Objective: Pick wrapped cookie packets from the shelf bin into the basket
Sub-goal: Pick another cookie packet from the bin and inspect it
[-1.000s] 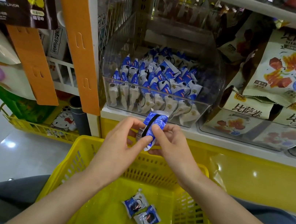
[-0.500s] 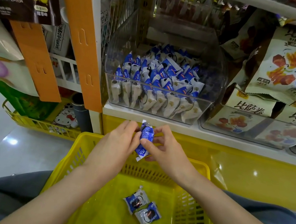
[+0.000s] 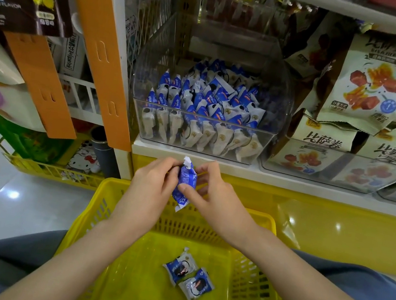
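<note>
A blue-and-white wrapped cookie packet is pinched by the fingers of the left hand and right hand above the yellow slotted plastic basket. The transfer is judged underway, and a downward release is called for next.

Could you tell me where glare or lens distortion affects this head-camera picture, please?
Head view: glare spots on the floor and the yellow shelf front; wide-angle distortion bows the shelf edge and clear bin; the cookie packet held by the left hand and right hand is sharp.
</note>
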`<state>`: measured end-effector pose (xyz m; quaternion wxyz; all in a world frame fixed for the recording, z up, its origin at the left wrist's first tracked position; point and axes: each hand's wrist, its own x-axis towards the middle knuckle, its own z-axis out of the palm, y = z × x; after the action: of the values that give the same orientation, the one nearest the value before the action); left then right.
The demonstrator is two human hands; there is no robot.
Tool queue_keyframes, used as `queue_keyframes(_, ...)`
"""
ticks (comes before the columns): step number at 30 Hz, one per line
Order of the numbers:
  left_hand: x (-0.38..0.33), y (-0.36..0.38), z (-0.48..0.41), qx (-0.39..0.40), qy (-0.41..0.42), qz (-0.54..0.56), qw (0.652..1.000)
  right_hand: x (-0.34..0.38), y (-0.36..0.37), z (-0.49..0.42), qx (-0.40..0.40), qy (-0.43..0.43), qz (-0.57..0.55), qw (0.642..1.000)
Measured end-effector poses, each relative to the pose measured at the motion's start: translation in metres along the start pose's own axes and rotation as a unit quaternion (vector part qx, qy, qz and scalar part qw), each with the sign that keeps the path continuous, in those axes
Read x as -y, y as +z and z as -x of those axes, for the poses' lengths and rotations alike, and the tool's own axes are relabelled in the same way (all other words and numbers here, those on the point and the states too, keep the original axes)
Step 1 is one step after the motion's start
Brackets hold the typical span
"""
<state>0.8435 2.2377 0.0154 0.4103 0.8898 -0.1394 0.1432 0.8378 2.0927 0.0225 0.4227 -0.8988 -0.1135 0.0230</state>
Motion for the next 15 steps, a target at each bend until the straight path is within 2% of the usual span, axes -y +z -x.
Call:
queue_keyframes(2, -0.002, -0.001, -0.001, -0.011, -0.022, 0.029, 0.999, 0.001, -0.001, -0.002, 0.009, 0.004, -0.017, 1.000)
queue_keyframes(4, -0.003, 0.000, -0.003, 0.002, -0.087, 0.108, 0.990, 0.002, -0.003, -0.005, 0.018, 0.025, -0.078, 0.996)
queue_keyframes(5, -0.005, 0.000, -0.004, 0.022, -0.133, 0.179, 0.975, 0.002, -0.005, -0.007, 0.017, 0.035, -0.101, 0.994)
queue_keyframes(8, -0.014, 0.000, -0.001, 0.109, -0.229, 0.364, 0.896, 0.001, -0.009, -0.012, -0.003, 0.061, -0.094, 0.994)
queue_keyframes(10, -0.019, 0.000, 0.001, 0.127, -0.243, 0.392, 0.878, 0.002, -0.009, -0.012, -0.014, 0.053, -0.051, 0.997)
queue_keyframes(12, -0.020, 0.001, -0.001, 0.093, -0.249, 0.392, 0.881, 0.007, -0.005, -0.010, -0.007, 0.020, -0.027, 0.999)
queue_keyframes(15, -0.014, -0.004, -0.007, 0.037, -0.276, 0.358, 0.892, 0.014, -0.003, -0.012, 0.012, -0.004, -0.062, 0.998)
